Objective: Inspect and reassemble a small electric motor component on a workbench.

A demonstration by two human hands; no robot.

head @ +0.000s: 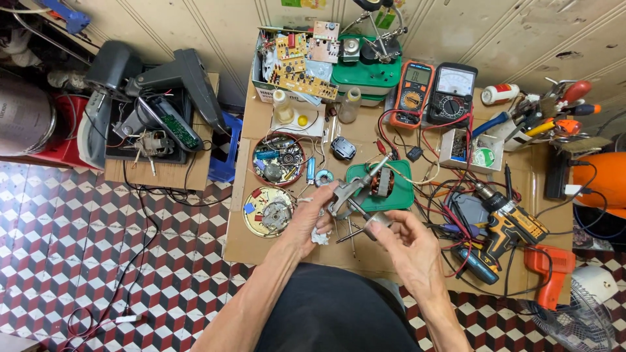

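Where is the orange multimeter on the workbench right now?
In the head view, the orange multimeter lies at the far edge of the cardboard-covered bench, right of centre, between the green container and the black analogue meter.

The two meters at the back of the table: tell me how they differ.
The orange meter has a small flat screen; the black meter has a wide white dial face. The orange one stands left, the black one right, side by side. Both lean upright and have a round selector knob.

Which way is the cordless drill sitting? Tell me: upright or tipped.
Tipped: the cordless drill lies on its side on the cardboard-covered table, among wires.
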